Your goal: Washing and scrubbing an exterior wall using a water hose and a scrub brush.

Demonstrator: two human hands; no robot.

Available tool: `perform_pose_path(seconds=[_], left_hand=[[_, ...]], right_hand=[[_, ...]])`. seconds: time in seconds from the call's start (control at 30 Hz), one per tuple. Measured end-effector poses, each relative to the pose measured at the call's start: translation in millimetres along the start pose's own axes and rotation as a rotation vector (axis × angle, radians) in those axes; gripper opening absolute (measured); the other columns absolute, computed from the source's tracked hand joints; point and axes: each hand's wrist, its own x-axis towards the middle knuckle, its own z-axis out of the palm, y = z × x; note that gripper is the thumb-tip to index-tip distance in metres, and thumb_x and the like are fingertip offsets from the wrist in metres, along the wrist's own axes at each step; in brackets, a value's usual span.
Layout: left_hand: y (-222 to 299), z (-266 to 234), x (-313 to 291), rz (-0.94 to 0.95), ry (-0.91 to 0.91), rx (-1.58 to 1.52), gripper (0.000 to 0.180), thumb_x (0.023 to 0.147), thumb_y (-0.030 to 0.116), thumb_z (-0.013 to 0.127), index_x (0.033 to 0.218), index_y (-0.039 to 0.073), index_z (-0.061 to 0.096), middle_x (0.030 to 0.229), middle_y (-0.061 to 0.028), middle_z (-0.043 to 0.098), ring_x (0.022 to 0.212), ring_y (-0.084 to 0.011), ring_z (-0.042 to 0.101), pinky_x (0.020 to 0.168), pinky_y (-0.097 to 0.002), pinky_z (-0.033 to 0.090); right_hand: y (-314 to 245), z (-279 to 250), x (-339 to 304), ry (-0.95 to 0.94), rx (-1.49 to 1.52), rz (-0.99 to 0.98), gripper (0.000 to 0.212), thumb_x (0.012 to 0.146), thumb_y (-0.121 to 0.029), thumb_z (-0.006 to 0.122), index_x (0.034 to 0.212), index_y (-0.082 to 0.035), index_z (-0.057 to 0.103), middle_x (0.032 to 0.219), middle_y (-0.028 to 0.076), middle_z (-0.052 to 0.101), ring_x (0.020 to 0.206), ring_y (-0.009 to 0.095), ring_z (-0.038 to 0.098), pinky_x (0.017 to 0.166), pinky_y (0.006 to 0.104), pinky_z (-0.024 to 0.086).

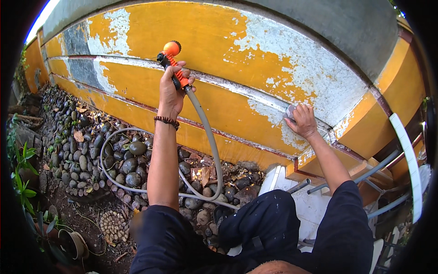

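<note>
My left hand (pixel 173 86) is wrapped round the grip of an orange and black hose spray nozzle (pixel 172 48), held up in front of the wall. From its lower end a grey hose (pixel 209 132) hangs down and loops over the stones. My right hand (pixel 303 119) is closed on a small flat grey piece (pixel 290 111), pressed to the wall at the pale horizontal groove; most of it is hidden by the fingers, and its kind cannot be made out. Yellow paint on the wall (pixel 191 27) is peeled around there, baring whitish and grey patches.
Dark rounded stones (pixel 86 150) cover the ground along the wall's foot. White tiles (pixel 292 182) lie at my knee, with grey pipes (pixel 378 165) on the right. Green plants (pixel 25 178) and a flower pot (pixel 73 244) stand at the left.
</note>
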Motion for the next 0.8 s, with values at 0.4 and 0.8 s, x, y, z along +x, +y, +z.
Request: perform_pose_path(seconds=[0.4,0.8], left_hand=[[6.4,0.6,-0.8,0.013,0.005,-0.018,0.034,0.094,0.026,0.055,0.123,0.007,0.052,0.080,-0.0016,0.054,0.072,-0.0178,0.057,0.062,-0.0370,0.048],[9.7,0.1,-1.1,0.030,-0.002,-0.027,0.035,0.094,0.025,0.055,0.124,0.007,0.051,0.080,-0.0017,0.053,0.072,-0.0177,0.057,0.061,-0.0366,0.048]], right_hand=[[-0.7,-2.0,1.1,0.001,0.022,0.013,0.038,0.080,-0.037,0.079,0.094,-0.008,0.058,0.103,0.011,0.058,0.101,0.028,0.056,0.092,0.0446,0.042],[-0.7,1.4,-0.3,-0.010,0.029,0.038,0.038,0.080,-0.037,0.079,0.093,-0.008,0.058,0.102,0.012,0.057,0.100,0.029,0.056,0.090,0.0454,0.042]])
